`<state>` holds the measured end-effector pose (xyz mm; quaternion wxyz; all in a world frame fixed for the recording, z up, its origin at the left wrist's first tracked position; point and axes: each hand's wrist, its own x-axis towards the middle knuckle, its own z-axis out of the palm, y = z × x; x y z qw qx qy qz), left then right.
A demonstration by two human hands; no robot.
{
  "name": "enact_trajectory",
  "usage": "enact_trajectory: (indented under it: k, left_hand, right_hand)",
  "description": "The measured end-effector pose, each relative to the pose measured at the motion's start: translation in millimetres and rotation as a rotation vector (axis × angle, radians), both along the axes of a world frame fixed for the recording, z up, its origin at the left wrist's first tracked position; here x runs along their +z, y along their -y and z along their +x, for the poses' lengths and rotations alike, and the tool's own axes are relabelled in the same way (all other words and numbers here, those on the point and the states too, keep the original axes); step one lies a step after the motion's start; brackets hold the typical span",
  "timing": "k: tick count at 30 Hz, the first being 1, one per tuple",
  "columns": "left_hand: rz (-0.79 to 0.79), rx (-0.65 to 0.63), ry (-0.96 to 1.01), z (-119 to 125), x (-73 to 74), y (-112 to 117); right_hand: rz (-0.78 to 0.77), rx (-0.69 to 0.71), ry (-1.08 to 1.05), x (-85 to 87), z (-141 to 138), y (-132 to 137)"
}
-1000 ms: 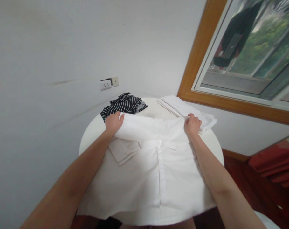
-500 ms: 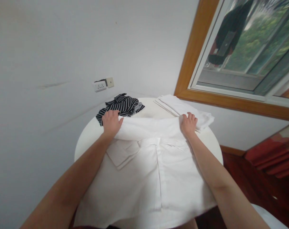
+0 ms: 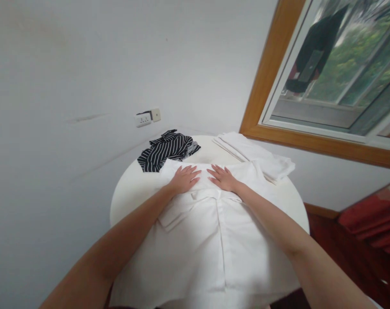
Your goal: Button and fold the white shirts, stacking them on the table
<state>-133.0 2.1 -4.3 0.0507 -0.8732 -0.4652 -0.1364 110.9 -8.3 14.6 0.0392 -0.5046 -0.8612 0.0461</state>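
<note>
A white garment (image 3: 195,240) with a centre seam and a tie or belt (image 3: 207,194) lies spread over a round white table (image 3: 125,193), its lower part hanging toward me. Its far part is folded over in a band. My left hand (image 3: 184,178) rests flat on that band, fingers spread. Close beside it, my right hand (image 3: 223,177) also lies flat with fingers apart. Neither grips the cloth. A folded flap (image 3: 175,216) of the same white cloth sticks out below my left forearm.
A crumpled black-and-white striped cloth (image 3: 167,150) lies at the table's far left. Folded white cloth (image 3: 251,152) is stacked at the far right. Behind stand a wall with a power socket (image 3: 143,119) and a wood-framed window (image 3: 262,77). A red cloth (image 3: 375,219) hangs at the right.
Both hands have let go of the folded band's outer corners and moved inward to its middle, now flat with fingers spread. The view has shifted slightly.
</note>
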Motion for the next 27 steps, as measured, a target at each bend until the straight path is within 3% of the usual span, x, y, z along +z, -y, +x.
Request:
enact_trajectory:
  k: [10,17,22,27]
  left_hand:
    - [-0.040,0.084,-0.007,7,5.4,5]
    - [-0.075,0.099,-0.046,-18,11.3,-5]
    - [-0.008,0.189,-0.058,-35,11.3,-14]
    - [0.011,0.194,-0.067,-34,11.2,-13]
  right_hand:
    - [0.047,-0.065,0.022,16.0,-14,-4]
    - [0.008,-0.011,-0.041,6.1,-24,-12]
    - [0.062,-0.053,-0.045,3.0,-7,-13]
    - [0.125,-0.145,0.003,1.5,33,-10]
